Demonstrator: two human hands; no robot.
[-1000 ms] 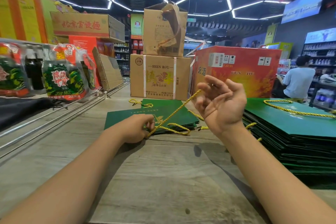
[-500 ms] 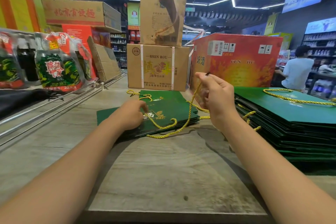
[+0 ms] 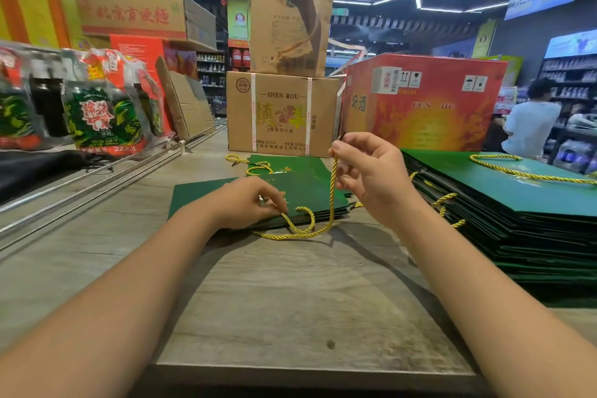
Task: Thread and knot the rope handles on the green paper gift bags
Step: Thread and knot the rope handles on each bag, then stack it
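A flat green paper gift bag (image 3: 310, 194) lies on a short pile of the same bags in the middle of the wooden table. A yellow twisted rope (image 3: 331, 200) runs from the bag's near edge in a loop and rises to my right hand (image 3: 371, 174), which pinches its dark-tipped end above the bag. My left hand (image 3: 248, 202) rests on the bag and pinches the rope's other part at the near edge. A tall stack of green bags (image 3: 517, 213) with a yellow handle (image 3: 529, 173) on top stands at the right.
Two stacked cardboard cartons (image 3: 281, 113) and a red carton (image 3: 423, 103) stand behind the bags. Packaged bottles (image 3: 103, 113) and metal rails (image 3: 106, 178) line the left. A person in a light shirt (image 3: 529, 126) stands at the far right. The table's near edge (image 3: 310, 368) is close.
My right hand turned from palm-up with spread fingers to a pinch on the rope's end, held lower. The taut rope went slack into a loop. My left hand stayed on the bag.
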